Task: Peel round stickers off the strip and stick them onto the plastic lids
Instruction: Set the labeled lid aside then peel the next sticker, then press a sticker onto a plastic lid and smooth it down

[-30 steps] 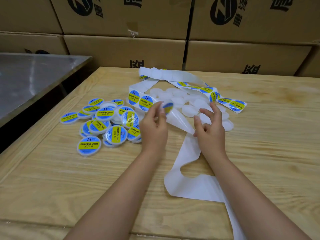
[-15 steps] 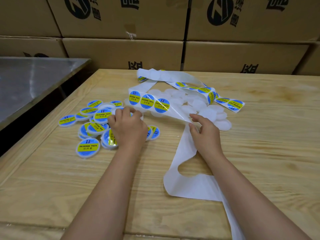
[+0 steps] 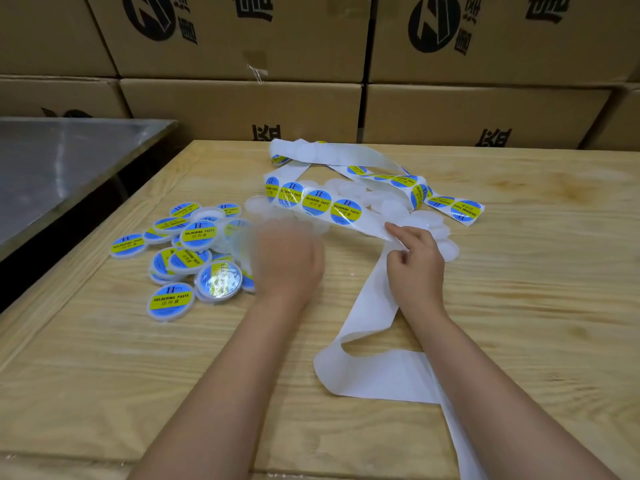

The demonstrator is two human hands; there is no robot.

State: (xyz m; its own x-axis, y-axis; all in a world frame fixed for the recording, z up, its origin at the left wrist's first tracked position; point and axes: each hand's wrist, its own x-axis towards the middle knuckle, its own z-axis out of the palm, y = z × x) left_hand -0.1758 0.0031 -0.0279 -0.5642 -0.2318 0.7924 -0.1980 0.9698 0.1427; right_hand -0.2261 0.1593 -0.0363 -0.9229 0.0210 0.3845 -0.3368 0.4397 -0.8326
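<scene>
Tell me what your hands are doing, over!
Right hand pinches the sticker strip. Left hand blurred beside labelled lids, grip unclear. Blank lids lie by the strip.

Glossy paper stickers (image 3: 345, 212), translucent plastic lids (image 3: 388, 208), grained wooden table (image 3: 519, 306), matt cardboard boxes (image 3: 242, 109).

"SOLDERING PASTE" on round stickers (image 3: 170, 300)

The left hand (image 3: 287, 258) has lifted off the pile of labelled lids (image 3: 194, 251) and now sweeps, blurred, just right of that pile, toward the sticker strip (image 3: 363, 223).
</scene>
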